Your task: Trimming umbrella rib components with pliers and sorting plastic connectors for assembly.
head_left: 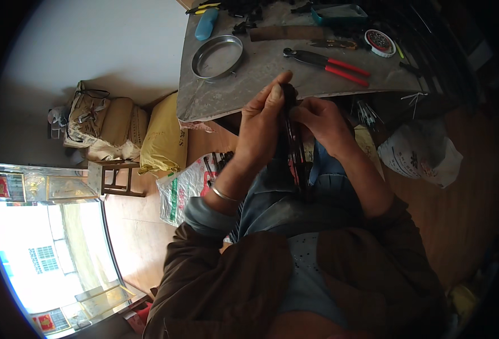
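Close to the near edge of the table, my two hands work on a bundle of long, thin dark rods [293, 150] that hangs down over my lap. My left hand [261, 121] is closed around the upper end, its thumb and forefinger pointing up. A dark lump [289, 92] shows at the top, beside the left thumb. Just to the right, my right hand [327, 125] pinches at the bundle with bent fingers. Exactly what lies between the right fingertips is hidden.
On the grey table [249, 93] lie red-handled pliers [328, 64], a round metal dish [215, 58], a blue case [206, 24], a brown strip [286, 34] and a teal tray [320, 20]. A white plastic bag [424, 150] stands right; a yellow sack [167, 133] and a stool [119, 179] are left.
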`<action>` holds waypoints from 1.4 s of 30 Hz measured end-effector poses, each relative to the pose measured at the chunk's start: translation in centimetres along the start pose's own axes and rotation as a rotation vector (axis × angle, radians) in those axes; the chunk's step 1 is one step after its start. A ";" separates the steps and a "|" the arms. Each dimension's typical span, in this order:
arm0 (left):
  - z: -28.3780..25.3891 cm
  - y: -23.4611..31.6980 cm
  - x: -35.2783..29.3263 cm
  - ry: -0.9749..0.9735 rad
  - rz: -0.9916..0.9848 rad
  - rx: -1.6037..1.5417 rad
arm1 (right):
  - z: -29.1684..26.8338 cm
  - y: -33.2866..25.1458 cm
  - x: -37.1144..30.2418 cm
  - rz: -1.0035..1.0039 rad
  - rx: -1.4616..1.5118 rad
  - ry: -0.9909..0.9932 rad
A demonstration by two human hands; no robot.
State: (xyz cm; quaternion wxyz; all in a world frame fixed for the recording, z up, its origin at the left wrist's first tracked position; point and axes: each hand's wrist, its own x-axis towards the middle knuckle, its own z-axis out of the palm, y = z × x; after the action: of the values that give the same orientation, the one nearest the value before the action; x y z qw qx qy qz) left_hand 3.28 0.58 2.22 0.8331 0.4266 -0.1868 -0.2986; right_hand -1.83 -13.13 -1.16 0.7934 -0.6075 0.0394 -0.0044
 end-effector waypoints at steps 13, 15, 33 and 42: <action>1.5 0.2 0.5 0.404 0.586 1.229 | 1.6 -0.4 -0.6 -0.118 -0.254 0.214; 1.6 0.7 0.1 0.390 0.568 1.253 | 1.7 -0.7 -0.7 -0.130 -0.292 0.222; 0.7 5.4 -3.0 0.067 0.163 0.876 | 1.5 -1.1 -2.1 -0.270 -0.245 -0.005; -0.1 5.0 -3.2 -0.002 0.150 0.910 | 1.4 -2.4 -3.0 -0.186 -0.366 -0.131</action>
State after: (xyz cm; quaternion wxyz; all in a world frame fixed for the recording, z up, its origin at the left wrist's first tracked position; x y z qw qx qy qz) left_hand 2.60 5.03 6.07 0.5802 0.7339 -0.3302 -0.1254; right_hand -4.67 -12.25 1.67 0.6670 -0.7413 -0.0683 -0.0307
